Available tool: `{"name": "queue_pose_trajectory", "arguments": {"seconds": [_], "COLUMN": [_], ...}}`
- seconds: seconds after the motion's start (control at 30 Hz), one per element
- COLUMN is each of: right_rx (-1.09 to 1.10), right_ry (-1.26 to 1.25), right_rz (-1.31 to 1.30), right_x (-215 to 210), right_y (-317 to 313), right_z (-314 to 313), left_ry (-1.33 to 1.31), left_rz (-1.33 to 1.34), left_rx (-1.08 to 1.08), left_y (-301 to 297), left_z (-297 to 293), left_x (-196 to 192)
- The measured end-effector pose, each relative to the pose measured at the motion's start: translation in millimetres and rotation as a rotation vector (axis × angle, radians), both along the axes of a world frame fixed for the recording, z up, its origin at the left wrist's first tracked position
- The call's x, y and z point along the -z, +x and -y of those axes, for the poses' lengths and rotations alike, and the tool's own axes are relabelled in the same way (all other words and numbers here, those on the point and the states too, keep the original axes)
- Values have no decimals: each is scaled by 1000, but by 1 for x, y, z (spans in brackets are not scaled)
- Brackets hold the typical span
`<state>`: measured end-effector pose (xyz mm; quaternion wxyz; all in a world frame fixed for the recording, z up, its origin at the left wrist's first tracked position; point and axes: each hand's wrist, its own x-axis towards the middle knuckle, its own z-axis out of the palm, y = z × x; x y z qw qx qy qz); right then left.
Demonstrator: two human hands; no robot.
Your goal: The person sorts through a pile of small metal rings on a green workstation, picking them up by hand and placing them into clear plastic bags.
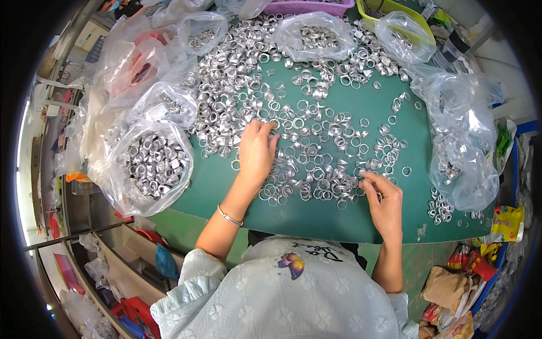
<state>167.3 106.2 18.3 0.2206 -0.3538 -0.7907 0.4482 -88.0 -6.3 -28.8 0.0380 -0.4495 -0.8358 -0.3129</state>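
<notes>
The rings (223,113) lie loose on the green counter (316,220), probably so that single pieces can be seen and picked at with the fingertips. They are heaped thickly on the far left and thinly strewn on the near side, with most of the thin spread between the two hands. Clear bags stand around the edge, perhaps to keep lots apart within reach: a left bag (119,195) with its wide mouth facing up and darker rings inside, a far bag (287,33), and a right bag (477,113) slumped along the right side. A purple basket (307,8) sits beyond the far bag.

The left hand (258,148) reaches to the near right border of the heap, fingers bent down, their tips among rings, thumb a little apart. The right hand (383,198) is at the right end of the near spread, fingers curled, index finger and thumb beside the outermost rings. Whether either hand pinches a ring, I cannot tell. A small group of rings (440,207) lies apart, to the right of the right hand.
</notes>
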Motion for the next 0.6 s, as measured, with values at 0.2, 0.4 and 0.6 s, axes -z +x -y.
{"name": "queue_pose_trajectory", "arguments": {"seconds": [0.2, 0.4, 0.6], "right_rx": [0, 20, 34], "right_ry": [-16, -29, -443], "right_rz": [0, -39, -272], "right_x": [5, 7, 4], "right_y": [1, 7, 12], "right_z": [5, 2, 8], "left_ry": [-121, 50, 154], "left_rz": [-97, -124, 73], "left_rx": [11, 79, 532], "left_y": [-13, -27, 63], "left_z": [-22, -22, -35], "left_x": [-2, 2, -63]}}
